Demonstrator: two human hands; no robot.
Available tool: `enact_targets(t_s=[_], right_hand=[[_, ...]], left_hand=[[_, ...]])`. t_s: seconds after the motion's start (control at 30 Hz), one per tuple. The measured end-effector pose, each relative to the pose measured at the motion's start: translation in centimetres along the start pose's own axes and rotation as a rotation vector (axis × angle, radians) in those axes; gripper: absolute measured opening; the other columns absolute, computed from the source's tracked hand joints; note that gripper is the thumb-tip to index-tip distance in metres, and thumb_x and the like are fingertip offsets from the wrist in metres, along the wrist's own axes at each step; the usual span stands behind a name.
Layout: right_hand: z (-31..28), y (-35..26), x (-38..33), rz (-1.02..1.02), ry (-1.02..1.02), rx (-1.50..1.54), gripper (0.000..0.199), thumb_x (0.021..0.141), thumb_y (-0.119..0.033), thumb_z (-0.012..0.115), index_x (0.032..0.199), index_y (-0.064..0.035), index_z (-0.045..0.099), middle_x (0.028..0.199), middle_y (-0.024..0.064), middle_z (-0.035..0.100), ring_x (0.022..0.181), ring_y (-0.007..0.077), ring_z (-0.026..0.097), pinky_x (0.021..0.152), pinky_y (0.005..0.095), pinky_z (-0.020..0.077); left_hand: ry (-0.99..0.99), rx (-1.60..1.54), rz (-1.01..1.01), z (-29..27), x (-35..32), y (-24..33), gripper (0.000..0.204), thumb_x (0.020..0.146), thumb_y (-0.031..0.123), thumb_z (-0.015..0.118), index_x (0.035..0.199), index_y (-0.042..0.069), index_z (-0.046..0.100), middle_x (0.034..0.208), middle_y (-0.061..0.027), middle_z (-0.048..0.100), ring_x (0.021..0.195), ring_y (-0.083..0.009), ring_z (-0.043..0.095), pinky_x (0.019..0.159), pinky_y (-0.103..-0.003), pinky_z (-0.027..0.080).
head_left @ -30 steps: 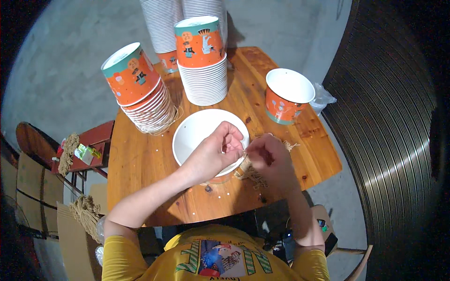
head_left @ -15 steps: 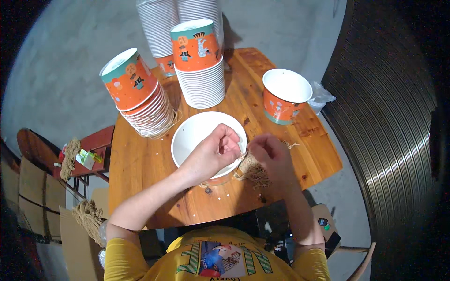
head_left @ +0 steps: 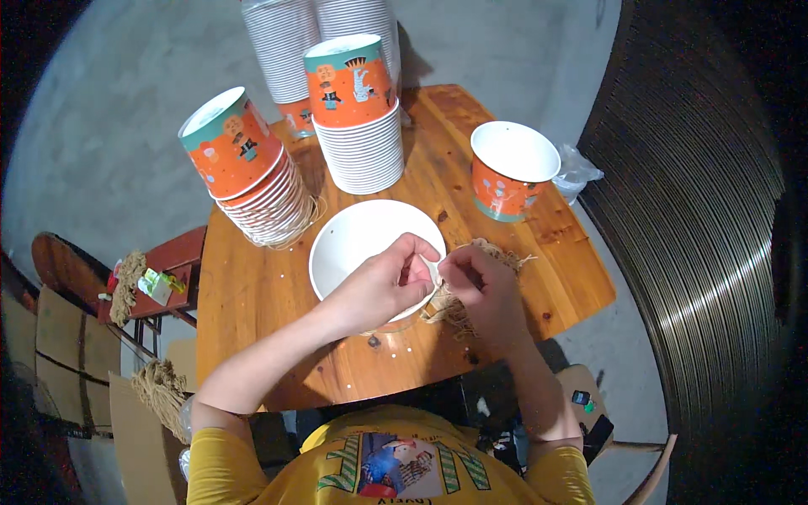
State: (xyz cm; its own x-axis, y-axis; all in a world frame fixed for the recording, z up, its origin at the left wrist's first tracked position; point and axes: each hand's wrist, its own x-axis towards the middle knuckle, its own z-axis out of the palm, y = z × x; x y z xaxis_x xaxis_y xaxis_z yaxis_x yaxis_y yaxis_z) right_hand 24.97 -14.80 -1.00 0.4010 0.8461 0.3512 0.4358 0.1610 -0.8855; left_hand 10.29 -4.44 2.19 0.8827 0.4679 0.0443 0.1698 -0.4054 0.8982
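Note:
A white-lined paper bucket (head_left: 349, 244) stands on the wooden table in front of me, its mouth facing up. At its right rim my left hand (head_left: 389, 282) is closed in a pinch, its forearm crossing the bucket's near side. Just to the right, my right hand (head_left: 486, 295) pinches too, fingertips almost meeting the left ones. A pale piece of string shows between the fingertips by the rim, though its exact path is hidden. A loose heap of beige string (head_left: 450, 310) lies on the table beneath and behind my right hand.
An orange paper bucket (head_left: 505, 189) stands open at the back right. Stacked buckets (head_left: 358, 156) rise behind the work; a leaning stack with strings (head_left: 261, 198) is at left. Wrapped stacks (head_left: 282, 50) stand farther back. The wooden table (head_left: 295, 362) carries small white dots. A red bench (head_left: 181, 257) holds string.
My left fingers have shifted slightly down and right along the rim. My right hand has lowered and turned a little, uncovering more of the string heap behind it.

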Motion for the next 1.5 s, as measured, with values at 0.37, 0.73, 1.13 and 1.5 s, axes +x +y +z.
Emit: enact_targets(t_s=[0.37, 0.73, 1.13, 1.5], right_hand=[[-0.1, 0.9, -0.2, 0.074, -0.027, 0.048, 0.008, 0.086, -0.011, 0.06, 0.086, -0.0026, 0.06, 0.071, -0.0045, 0.051, 0.065, 0.0039, 0.045, 0.06, 0.0206, 0.0377], [-0.3, 1.0, -0.4, 0.074, -0.042, 0.041, 0.017, 0.086, -0.02, 0.063, 0.092, -0.0038, 0.063, 0.071, 0.0062, 0.063, 0.064, 0.0141, 0.059, 0.06, 0.0291, 0.0468], [0.4, -0.8, 0.2, 0.018, -0.105, -0.063, 0.014, 0.08, -0.012, 0.069, 0.091, -0.0039, 0.065, 0.056, -0.0046, 0.042, 0.052, 0.0036, 0.037, 0.047, 0.0218, 0.03], [0.3, -0.3, -0.5, -0.205, -0.027, -0.334, 0.01, 0.074, -0.005, 0.062, 0.082, -0.0052, 0.056, 0.059, 0.0037, 0.05, 0.051, 0.0095, 0.045, 0.049, 0.0262, 0.0385]], left_hand=[[0.104, 0.209, 0.001, -0.4, -0.3, -0.6, 0.012, 0.083, 0.01, 0.055, 0.089, 0.0, 0.057, 0.079, -0.01, 0.056, 0.07, -0.0178, 0.054, 0.067, -0.031, 0.045], [-0.04, 0.013, -0.137, -1.3, -0.3, -0.2, 0.01, 0.083, 0.009, 0.053, 0.091, 0.002, 0.053, 0.077, 0.0019, 0.051, 0.072, -0.0067, 0.047, 0.066, -0.024, 0.042], [0.152, 0.236, 0.067, -0.2, -1.0, 0.1, 0.01, 0.087, 0.01, 0.06, 0.09, 0.003, 0.054, 0.077, -0.0029, 0.054, 0.069, -0.0112, 0.05, 0.063, -0.026, 0.044], [0.259, 0.447, 0.312, 0.0, -1.5, 0.2, 0.008, 0.081, 0.002, 0.054, 0.084, 0.002, 0.047, 0.077, -0.0146, 0.052, 0.074, -0.0333, 0.055, 0.065, -0.041, 0.045]])
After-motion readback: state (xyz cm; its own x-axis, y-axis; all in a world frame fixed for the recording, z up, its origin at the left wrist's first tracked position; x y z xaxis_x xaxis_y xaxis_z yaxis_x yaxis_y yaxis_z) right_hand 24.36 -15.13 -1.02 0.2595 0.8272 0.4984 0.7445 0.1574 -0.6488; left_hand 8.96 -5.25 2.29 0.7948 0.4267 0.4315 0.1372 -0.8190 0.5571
